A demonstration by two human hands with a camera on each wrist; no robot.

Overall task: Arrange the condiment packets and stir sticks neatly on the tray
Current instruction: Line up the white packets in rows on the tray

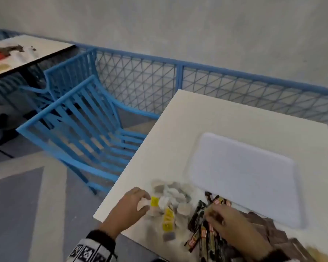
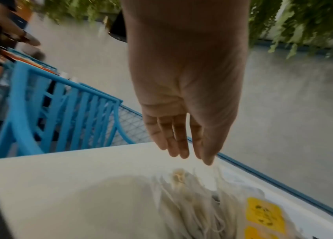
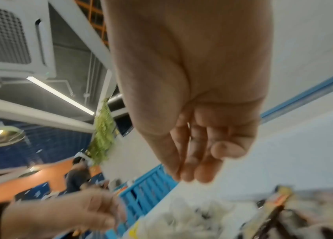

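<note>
Your right hand [image 1: 233, 225] rests with loose fingers on the dark stick packets [image 1: 201, 233] at 5 o'clock. Your left hand [image 1: 129, 207], fingers relaxed and empty, touches the white-and-yellow packets [image 1: 167, 207] beside them. The white tray [image 1: 244, 174] lies beyond, at 2 o'clock.

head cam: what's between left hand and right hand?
The pale packets with yellow labels lie between the left hand and right hand, in the head view.
</note>
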